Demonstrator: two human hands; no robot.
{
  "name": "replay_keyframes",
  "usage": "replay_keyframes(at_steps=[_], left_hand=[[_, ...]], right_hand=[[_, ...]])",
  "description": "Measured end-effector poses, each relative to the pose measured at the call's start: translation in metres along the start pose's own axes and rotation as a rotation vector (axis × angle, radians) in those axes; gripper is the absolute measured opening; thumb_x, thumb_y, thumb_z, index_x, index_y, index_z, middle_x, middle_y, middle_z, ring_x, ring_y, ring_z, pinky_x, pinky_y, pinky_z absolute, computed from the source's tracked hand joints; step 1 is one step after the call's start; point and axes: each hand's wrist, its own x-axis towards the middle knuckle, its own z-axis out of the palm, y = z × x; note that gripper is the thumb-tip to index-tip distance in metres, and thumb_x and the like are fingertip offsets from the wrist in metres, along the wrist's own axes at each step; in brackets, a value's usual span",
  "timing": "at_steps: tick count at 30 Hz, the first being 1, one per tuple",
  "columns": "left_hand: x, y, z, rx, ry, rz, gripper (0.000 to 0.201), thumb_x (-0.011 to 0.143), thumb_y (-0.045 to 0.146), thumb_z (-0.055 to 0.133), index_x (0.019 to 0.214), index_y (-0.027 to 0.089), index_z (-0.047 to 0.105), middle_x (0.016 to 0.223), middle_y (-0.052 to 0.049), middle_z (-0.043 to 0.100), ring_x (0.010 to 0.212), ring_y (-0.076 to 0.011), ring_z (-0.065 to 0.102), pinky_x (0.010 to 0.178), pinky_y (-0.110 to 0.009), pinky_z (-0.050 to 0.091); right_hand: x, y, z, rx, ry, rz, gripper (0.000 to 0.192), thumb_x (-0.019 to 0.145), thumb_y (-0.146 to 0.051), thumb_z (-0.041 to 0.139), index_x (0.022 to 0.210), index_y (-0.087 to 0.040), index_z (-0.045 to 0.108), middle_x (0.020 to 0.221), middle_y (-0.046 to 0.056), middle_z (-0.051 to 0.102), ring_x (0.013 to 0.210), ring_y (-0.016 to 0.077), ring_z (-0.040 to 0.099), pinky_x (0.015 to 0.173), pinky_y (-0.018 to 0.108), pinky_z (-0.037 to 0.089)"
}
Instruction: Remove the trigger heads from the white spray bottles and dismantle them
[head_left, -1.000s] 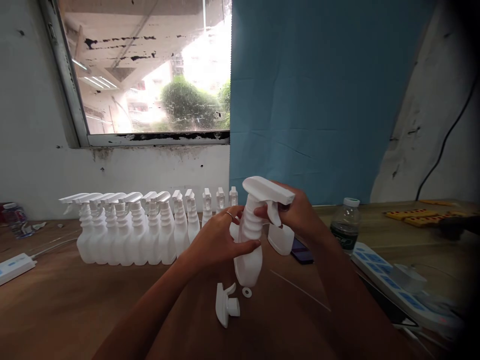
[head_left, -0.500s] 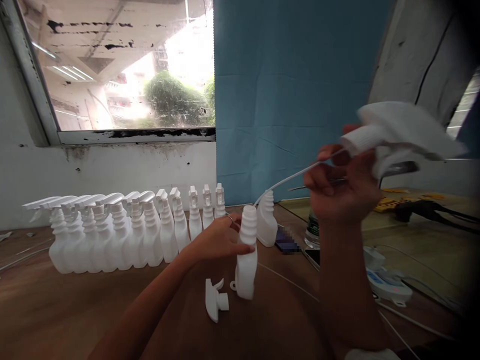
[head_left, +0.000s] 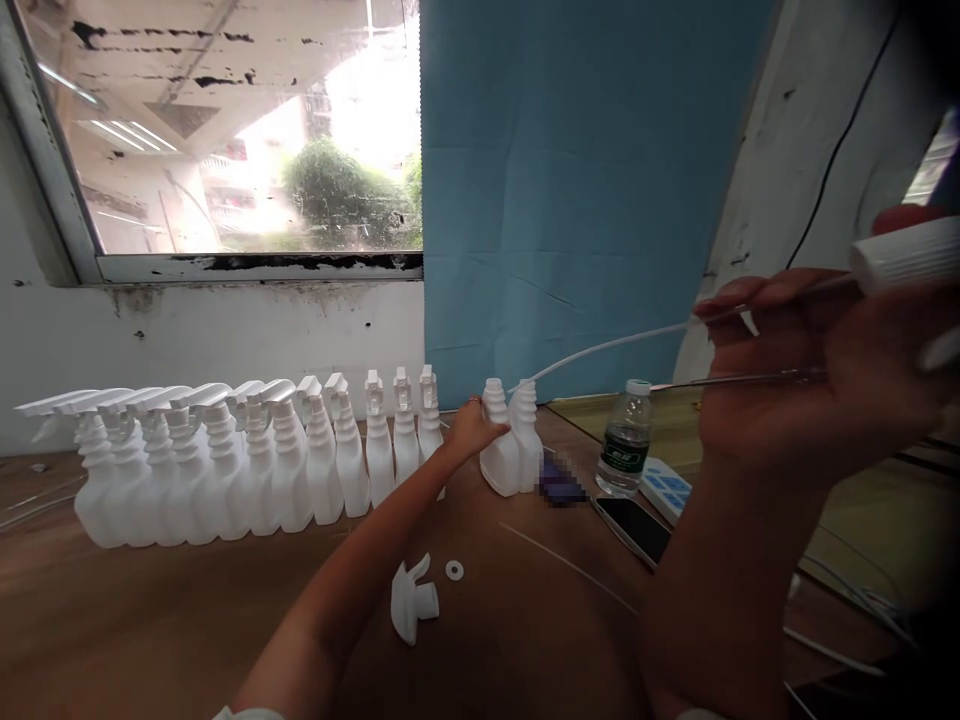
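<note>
The left hand (head_left: 471, 428) is gripping the ribbed neck of a headless white plastic bottle (head_left: 498, 452) standing on the brown wooden table (head_left: 187, 610). The right hand (head_left: 810, 390) is closing around a white trigger-sprayer head (head_left: 904, 255), raised at right, its thin dip tube (head_left: 607, 347) trailing leftward.

White bottles (head_left: 225, 460) (all plain), blue curtain (head_left: 570, 190).

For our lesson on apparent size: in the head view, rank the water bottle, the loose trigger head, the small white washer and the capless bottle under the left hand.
1. capless bottle, water bottle: alike
2. loose trigger head, nearer, unsure
3. washer
</note>
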Motion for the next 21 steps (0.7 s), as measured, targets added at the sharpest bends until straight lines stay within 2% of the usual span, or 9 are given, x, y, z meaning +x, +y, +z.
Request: replay_keyframes(at_steps=[3,6,8,10,12,14,17,19,21], left_hand=[[0.005,-0.008,0.012,-0.009,0.017,-0.006,0.058,0.071,0.035,0.075,0.115,0.008,0.051,0.116,-0.019,0.062,0.105,-0.0297,0.061,0.084,-0.034,0.048],[0.007,-0.012,0.02,-0.013,0.052,-0.006,0.058,0.072,0.032,0.075,0.118,0.007,0.051,0.119,-0.021,0.06,0.11,-0.0304,0.058,0.089,-0.035,0.046],[0.005,-0.013,0.022,-0.021,0.067,0.001,0.058,0.072,0.031,0.075,0.12,0.007,0.051,0.121,-0.021,0.059,0.113,-0.0307,0.057,0.093,-0.035,0.044],[0.003,-0.012,0.022,-0.034,0.07,0.006,0.058,0.073,0.029,0.074,0.121,0.007,0.05,0.121,-0.021,0.058,0.114,-0.0307,0.056,0.095,-0.036,0.043],[-0.001,-0.011,0.021,-0.047,0.069,0.007,0.063,0.072,0.03,0.075,0.123,0.006,0.048,0.124,-0.022,0.056,0.117,-0.0325,0.054,0.097,-0.038,0.042],[-0.006,-0.007,0.017,-0.061,0.077,0.004,0.07,0.072,0.033,0.075,0.128,0.004,0.044,0.133,-0.027,0.047,0.126,-0.0369,0.046,0.102,-0.042,0.039],[-0.02,0.002,0.007,-0.074,0.122,0.015,0.073,0.076,0.034,0.071,0.134,0.004,0.038,0.143,-0.029,0.033,0.135,-0.04,0.032,0.108,-0.047,0.032],[-0.035,0.01,-0.005,-0.125,0.142,0.064,0.063,0.08,0.032,0.067,0.133,0.008,0.04,0.142,-0.023,0.037,0.131,-0.0349,0.039,0.106,-0.045,0.036],[-0.058,0.019,-0.022,-0.321,0.102,0.143,0.048,0.084,0.033,0.062,0.125,0.013,0.047,0.132,-0.017,0.048,0.117,-0.0278,0.052,0.095,-0.04,0.048]], right_hand=[[0.004,0.002,-0.001,0.18,-0.099,-0.008,0.023,0.08,-0.035,0.072,0.102,-0.027,0.07,0.07,-0.002,0.048,0.066,0.0099,0.05,0.067,0.028,0.045],[0.007,0.005,-0.003,0.264,-0.123,0.07,0.014,0.086,-0.025,0.066,0.099,-0.023,0.07,0.068,-0.002,0.04,0.062,0.0077,0.044,0.061,0.023,0.041],[0.007,0.006,-0.004,0.282,-0.119,0.125,0.015,0.086,-0.021,0.063,0.1,-0.02,0.069,0.068,-0.002,0.036,0.061,0.008,0.041,0.059,0.022,0.038],[0.004,0.005,-0.004,0.261,-0.11,0.155,0.019,0.082,-0.025,0.067,0.1,-0.019,0.068,0.065,-0.003,0.029,0.057,0.0081,0.035,0.054,0.022,0.032],[0.0,0.004,-0.001,0.192,-0.094,0.174,0.026,0.076,-0.033,0.073,0.098,-0.018,0.068,0.062,-0.004,0.022,0.051,0.0078,0.026,0.047,0.021,0.02],[-0.004,0.003,0.003,0.117,-0.081,0.21,0.032,0.073,-0.041,0.075,0.094,-0.018,0.067,0.061,-0.005,0.018,0.048,0.0074,0.019,0.044,0.023,0.009],[-0.009,0.004,0.012,0.093,-0.108,0.288,0.04,0.073,-0.048,0.074,0.094,-0.015,0.065,0.061,-0.005,0.019,0.046,0.0057,0.014,0.043,0.024,0.003],[-0.014,0.007,0.019,0.13,-0.16,0.364,0.042,0.073,-0.047,0.075,0.095,-0.013,0.064,0.06,-0.007,0.019,0.045,0.0042,0.013,0.042,0.024,0.003],[-0.024,0.011,0.027,0.179,-0.223,0.492,0.043,0.072,-0.046,0.076,0.095,-0.013,0.062,0.059,-0.007,0.021,0.043,0.0032,0.015,0.041,0.023,0.004]])
